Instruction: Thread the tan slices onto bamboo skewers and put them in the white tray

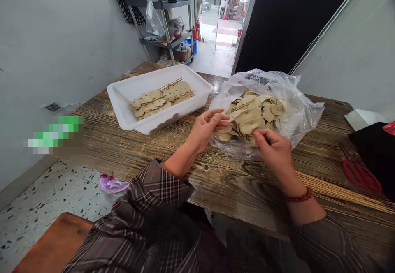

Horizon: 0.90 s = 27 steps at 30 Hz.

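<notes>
Thin, flat beige slices (247, 119) are heaped in an open clear plastic bag (305, 112) on the table. My left hand (210, 127) is at the left side of the heap, its thumb and fingers closed at the edge of a slice. At the near right side, my right hand (274, 147) is closed in a pinch against the slices. What lies between its fingertips is too small to make out. In a white plastic tub (123, 104) to the left, rows of similar slices (160, 98) lie threaded on thin wooden skewers.
Loose bamboo skewers (342, 193) lie by my right forearm. Red-handled scissors (361, 174) and a black bag (373, 149) are at the right on the wooden table (212, 182). Behind the table stand a grey shelf cart (169, 3) and an open doorway (216, 22).
</notes>
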Available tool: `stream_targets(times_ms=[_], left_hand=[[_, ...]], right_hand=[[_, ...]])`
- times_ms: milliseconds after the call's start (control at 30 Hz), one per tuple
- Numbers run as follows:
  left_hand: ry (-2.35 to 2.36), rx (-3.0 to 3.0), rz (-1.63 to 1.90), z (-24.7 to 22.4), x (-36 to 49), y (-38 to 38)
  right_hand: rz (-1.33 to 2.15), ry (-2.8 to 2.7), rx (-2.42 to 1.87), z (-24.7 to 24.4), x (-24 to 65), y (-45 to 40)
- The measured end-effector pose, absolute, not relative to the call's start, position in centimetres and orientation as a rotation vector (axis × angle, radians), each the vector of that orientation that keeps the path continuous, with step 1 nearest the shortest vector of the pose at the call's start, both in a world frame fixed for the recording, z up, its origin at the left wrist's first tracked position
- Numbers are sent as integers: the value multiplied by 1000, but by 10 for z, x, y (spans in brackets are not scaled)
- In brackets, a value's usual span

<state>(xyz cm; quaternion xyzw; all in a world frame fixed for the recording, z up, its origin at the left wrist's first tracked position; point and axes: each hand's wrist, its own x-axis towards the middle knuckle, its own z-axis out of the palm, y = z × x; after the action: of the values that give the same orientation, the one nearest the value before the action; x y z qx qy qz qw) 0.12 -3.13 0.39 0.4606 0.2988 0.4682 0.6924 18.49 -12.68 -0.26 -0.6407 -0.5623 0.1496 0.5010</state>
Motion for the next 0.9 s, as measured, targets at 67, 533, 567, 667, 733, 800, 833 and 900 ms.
stream_targets(times_ms=[67,533,567,667,733,800,833,900], left_hand=[[754,1122,1136,3,-5,-24],[1209,2432,940,-15,-14,-4],[1218,2478,901,-16,-15,-5],[1253,2600,818,-17,-14,-8],[1270,2694,773,-17,-13,-11],[1288,2784,728,-16,-11,-15],[1292,2819,711,-15,-11,-16],[1296,2857,704,-14,-10,-18]], right_hand=[[359,-1258,-1529,-3,192,-125],[437,-1263,-1506,-5,190,-123],[430,-1273,-1510,-4,190,-123],[415,-1277,-1518,-4,189,-123],[422,-1274,-1522,-4,188,-123],[422,-1278,-1525,-4,187,-122],[418,-1280,-1529,-4,187,-122],[411,-1286,-1536,-5,187,-122]])
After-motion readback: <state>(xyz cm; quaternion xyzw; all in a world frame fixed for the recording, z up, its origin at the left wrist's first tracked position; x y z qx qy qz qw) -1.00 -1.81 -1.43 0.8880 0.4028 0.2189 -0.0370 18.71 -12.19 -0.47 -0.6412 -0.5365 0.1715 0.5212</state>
